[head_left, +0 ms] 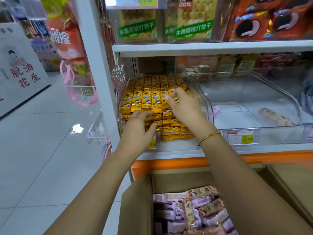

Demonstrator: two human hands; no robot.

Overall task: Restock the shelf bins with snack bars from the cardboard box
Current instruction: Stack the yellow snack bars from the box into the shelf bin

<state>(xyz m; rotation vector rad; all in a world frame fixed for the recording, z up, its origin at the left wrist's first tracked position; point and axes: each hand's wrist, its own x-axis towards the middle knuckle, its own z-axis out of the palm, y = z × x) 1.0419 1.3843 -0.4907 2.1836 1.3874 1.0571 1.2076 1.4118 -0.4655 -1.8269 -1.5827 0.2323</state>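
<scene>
Head view: hands [138,126] [182,106] on yellow bars [147,99]; neighbouring bin [245,92] roomy.

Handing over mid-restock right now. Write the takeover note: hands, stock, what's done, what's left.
Left hand: fingers rest on the front yellow packs, holding nothing visible.
Right hand: fingers curled over the same packs; unclear whether it pinches one.
Done: yellow bin looks full, in rows.
Left: the clear bin beside it holds a single bar. The cardboard box below the shelf holds many purple and brown bars, probably for that bin.
</scene>
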